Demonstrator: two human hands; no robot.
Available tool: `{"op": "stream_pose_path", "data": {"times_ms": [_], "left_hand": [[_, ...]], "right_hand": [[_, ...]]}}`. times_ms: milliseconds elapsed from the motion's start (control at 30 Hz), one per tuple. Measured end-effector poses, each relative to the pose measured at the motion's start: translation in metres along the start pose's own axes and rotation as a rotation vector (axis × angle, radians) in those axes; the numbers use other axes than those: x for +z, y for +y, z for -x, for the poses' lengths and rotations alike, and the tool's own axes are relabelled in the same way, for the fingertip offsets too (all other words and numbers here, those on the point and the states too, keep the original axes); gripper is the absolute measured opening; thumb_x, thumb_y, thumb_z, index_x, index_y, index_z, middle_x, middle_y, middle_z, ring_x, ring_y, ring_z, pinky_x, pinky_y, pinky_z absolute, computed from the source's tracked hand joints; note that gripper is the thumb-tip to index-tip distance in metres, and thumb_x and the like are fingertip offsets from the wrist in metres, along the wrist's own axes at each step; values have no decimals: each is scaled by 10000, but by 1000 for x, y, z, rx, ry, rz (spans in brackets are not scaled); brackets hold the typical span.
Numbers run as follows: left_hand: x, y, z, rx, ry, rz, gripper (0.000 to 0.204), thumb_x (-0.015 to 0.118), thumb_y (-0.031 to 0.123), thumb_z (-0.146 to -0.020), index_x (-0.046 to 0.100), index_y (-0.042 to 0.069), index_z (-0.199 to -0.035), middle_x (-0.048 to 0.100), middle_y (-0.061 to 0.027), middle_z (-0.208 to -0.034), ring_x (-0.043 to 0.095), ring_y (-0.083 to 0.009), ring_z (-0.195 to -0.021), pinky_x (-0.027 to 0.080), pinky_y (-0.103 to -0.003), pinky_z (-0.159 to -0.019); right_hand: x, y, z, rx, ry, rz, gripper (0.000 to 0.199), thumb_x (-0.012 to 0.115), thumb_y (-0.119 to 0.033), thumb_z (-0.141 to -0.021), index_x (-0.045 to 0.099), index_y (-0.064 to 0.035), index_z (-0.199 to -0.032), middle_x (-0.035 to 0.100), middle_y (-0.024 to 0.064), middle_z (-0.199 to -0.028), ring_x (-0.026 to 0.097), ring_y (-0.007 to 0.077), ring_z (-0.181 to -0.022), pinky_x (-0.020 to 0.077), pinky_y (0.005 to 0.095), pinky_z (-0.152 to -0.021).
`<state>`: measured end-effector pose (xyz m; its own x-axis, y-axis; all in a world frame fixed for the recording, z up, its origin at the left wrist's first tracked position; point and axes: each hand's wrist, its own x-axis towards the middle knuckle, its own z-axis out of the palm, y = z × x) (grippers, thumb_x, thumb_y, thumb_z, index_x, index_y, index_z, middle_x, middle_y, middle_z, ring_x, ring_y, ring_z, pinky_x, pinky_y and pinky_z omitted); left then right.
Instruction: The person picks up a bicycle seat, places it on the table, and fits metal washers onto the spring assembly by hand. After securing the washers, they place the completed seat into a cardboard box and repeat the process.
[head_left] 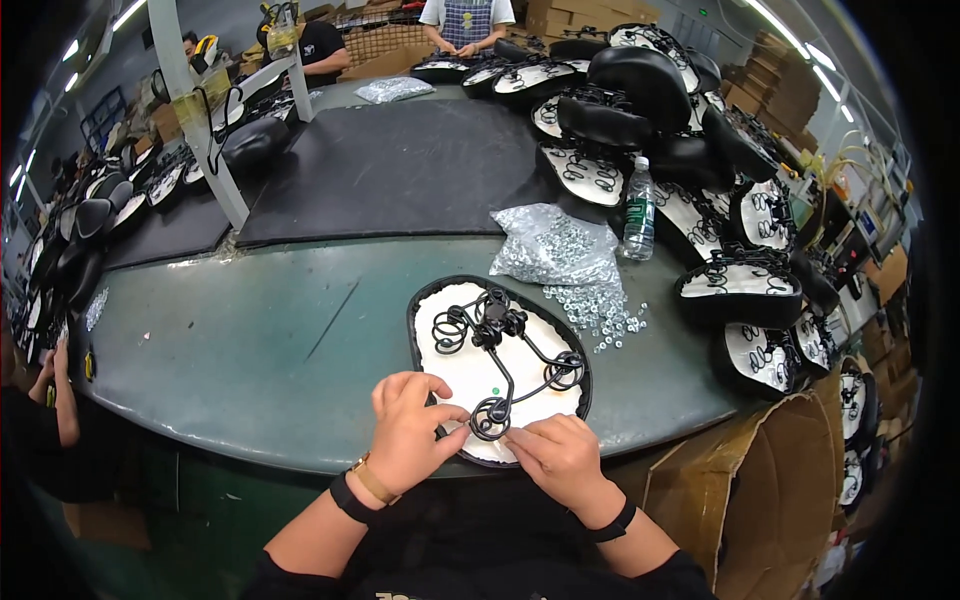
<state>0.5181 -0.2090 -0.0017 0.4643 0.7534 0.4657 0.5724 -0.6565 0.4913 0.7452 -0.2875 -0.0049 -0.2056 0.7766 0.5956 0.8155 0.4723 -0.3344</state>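
Note:
An upturned bicycle saddle [447, 376] lies on the bench in front of me, its pale underside up and its black rim around it. Black coil springs [490, 419] and a wire frame with a central clamp [496, 312] are on it. My left hand [410, 425] is closed at the near spring's left side, with a small black piece [437, 431] partly showing between the fingers. On that spring's right side, my right hand [558, 455] has its fingertips pinched together at the saddle's near edge. What the right fingertips hold is hidden.
A clear plastic bag of nuts [556, 244] lies beyond the saddle, with loose nuts [606, 312] spilled beside it. A water bottle [639, 212] stands near piled saddles [741, 290] at right. A cardboard box [745, 490] sits below the bench edge. Other people work at the far side and left.

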Motion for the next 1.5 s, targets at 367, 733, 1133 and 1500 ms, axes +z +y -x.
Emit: {"op": "stream_pose_path", "data": {"times_ms": [367, 733, 1133, 1500], "left_hand": [[18, -19, -12, 15, -175, 64, 119, 868, 220, -752, 819, 212, -861, 621, 73, -1079, 498, -247, -1183, 263, -490, -1037], [17, -16, -11, -19, -174, 83, 104, 874, 223, -723, 806, 209, -800, 627, 72, -1057, 515, -250, -1174, 265, -517, -1073], [11, -3, 1, -55, -68, 139, 232, 829, 152, -754, 739, 144, -968, 647, 3, -1026, 600, -237, -1128, 249, -549, -1195], [-9, 29, 35, 237, -147, -230, 574, 831, 437, -796, 737, 64, -1221, 680, -79, -1250, 631, -260, -1214, 369, -571, -1166]], "right_hand": [[21, 5, 0, 31, 9, -131, 153, 828, -112, -819, 780, -105, -964, 709, 20, -820, 684, 210, -667, 541, 339, -557], [21, -1, 0, 36, -54, -51, 116, 762, -131, -817, 732, -88, -921, 585, 28, -756, 640, 211, -631, 514, 349, -553], [24, -1, 1, -17, -38, -37, 82, 757, -125, -806, 702, -91, -857, 555, 36, -736, 620, 214, -613, 503, 355, -545], [24, -2, -2, -56, -36, -8, 86, 755, -115, -789, 693, -92, -843, 542, 29, -732, 606, 203, -611, 491, 348, -535]]}}
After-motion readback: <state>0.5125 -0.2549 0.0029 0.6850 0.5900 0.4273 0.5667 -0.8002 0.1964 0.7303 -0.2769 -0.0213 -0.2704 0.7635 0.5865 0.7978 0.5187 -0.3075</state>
